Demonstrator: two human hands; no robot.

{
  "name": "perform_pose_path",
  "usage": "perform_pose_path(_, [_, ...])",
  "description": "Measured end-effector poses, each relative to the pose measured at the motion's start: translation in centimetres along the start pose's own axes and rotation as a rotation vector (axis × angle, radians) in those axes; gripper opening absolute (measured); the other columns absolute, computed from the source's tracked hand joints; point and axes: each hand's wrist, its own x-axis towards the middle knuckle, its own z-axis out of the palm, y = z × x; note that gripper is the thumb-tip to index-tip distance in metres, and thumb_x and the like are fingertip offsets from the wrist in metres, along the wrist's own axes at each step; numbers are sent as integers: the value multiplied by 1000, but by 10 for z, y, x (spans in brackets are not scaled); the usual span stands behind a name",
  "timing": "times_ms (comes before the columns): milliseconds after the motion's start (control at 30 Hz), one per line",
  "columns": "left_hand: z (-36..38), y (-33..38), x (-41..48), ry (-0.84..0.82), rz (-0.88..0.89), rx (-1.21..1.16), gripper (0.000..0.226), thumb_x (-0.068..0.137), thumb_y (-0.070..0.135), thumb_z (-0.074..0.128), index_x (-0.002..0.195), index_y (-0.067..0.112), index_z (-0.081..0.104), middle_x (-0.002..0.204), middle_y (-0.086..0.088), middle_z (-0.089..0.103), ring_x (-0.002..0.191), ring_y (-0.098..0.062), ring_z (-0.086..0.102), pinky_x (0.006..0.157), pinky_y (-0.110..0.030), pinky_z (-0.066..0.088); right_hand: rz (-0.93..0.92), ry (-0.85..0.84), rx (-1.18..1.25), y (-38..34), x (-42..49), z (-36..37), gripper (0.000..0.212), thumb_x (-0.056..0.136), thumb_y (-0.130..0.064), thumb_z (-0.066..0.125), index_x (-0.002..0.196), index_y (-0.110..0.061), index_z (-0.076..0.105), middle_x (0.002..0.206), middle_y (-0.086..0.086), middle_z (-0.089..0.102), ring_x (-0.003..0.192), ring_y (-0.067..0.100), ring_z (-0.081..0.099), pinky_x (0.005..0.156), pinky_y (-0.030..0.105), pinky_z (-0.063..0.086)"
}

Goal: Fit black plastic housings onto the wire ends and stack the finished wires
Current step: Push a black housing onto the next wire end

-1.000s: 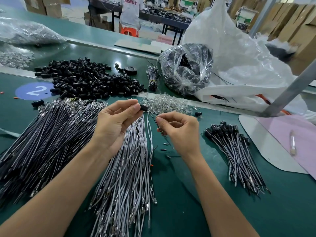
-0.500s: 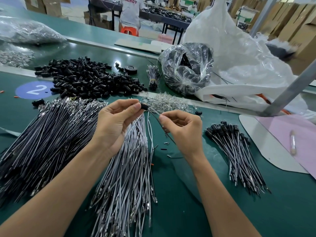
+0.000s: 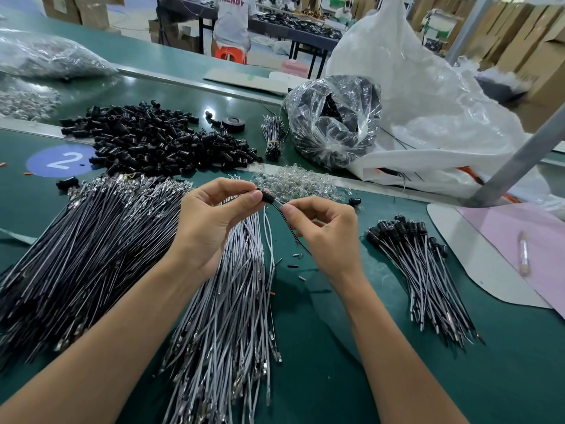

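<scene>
Both hands are held over the green table (image 3: 336, 377), just above the far end of the heap of grey wires (image 3: 226, 316). The left hand (image 3: 214, 221) pinches a black housing (image 3: 267, 197) between the thumb and the first finger, and its other fingers are curled behind. The right hand (image 3: 324, 234) pinches the black wire (image 3: 301, 245) just beside the housing, also with thumb and first finger, and the rest of this wire comes out under the hand toward the near right. A white wire (image 3: 268, 234) hangs down from about the same place; I cannot tell if it enters the housing.

The housing lies with its long axis from far left to near right, on the line between the two pairs of fingertips. Its wire end faces the right hand. So, in my judgement, the seating needs a push along this axis, each hand toward the other, and the fit looks almost complete.

The stack of finished wires (image 3: 422, 264) lies to the right of the right hand, well apart from it, with the housings at the far end and the wires running to the near right. The right hand is the nearer one, so it is probably the hand to carry the piece there, housing end away from the person.

The pile of loose housings (image 3: 159, 139) is far left, nearer to the left hand, and the heap of black wires (image 3: 76, 255) is at the left.
</scene>
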Motion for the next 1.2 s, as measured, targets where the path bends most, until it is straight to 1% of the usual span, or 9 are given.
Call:
perform_pose_path(167, [0,-1,-1,-8,21,65,12,57,7,77,66,14,74,76,-6,72,77,-17,71,74,-22,57,-30,-10,-9,3,0,2,11,87,-13,73,77,-18,74,68,10,68,60,35,57,54,45,47])
perform_pose_path(267, [1,-2,-2,-17,21,85,16,52,13,80,67,14,75,78,-7,72,78,-18,71,75,-24,58,-44,-16,-17,5,-1,3,9,87,-13,72,79,-16,74,66,9,67,56,30,52,49,37,41])
perform_pose_path(400, [-1,-4,-1,-20,-5,114,28,55,10,80,81,11,72,83,-9,73,82,-20,71,78,-26,59,-35,-28,-30,5,-2,5,10,84,-11,76,79,-20,74,63,-10,65,52,4,52,52,19,40])
perform_pose_path(533, [-4,-6,1,-31,-59,128,44,57,8,79,101,11,69,83,-2,72,83,-18,70,81,-27,59,-2,-3,-46,4,-1,5,21,78,-9,81,93,-20,72,68,-7,73,62,5,68,64,25,55])
perform_pose_path(733, [-3,-7,0,-104,-103,173,20,60,10,76,79,15,80,81,-5,75,76,-14,72,73,-19,56,-59,-17,-133,3,-2,7,19,76,-6,81,94,-13,77,72,-13,72,71,10,71,71,26,57])
perform_pose_path(833, [-1,-8,0,-68,-123,127,13,66,10,73,77,11,79,80,-9,76,76,-18,74,69,-19,57,-106,-19,-169,4,-2,9,16,76,-7,81,93,-9,78,79,-5,74,72,4,69,71,16,54])
perform_pose_path(933, [0,-11,0,18,4,329,7,72,13,77,79,12,77,75,-8,75,73,-19,74,63,-21,58,-219,8,-302,5,-4,9,15,78,-11,81,92,-9,78,80,-2,71,67,1,60,68,8,42])
perform_pose_path(1067, [-1,-13,-1,25,146,574,4,81,14,76,79,17,74,69,-5,74,67,-18,74,51,-22,53,-282,35,-427,6,-3,10,14,80,-13,79,94,-12,77,90,1,63,86,16,56,76,21,44])
perform_pose_path(1200, [-5,-6,1,141,190,567,4,85,16,73,82,19,72,71,1,74,67,-15,73,49,-20,52,-245,24,-465,11,-1,6,10,84,-7,73,93,-11,73,92,-4,65,87,14,57,78,26,47])
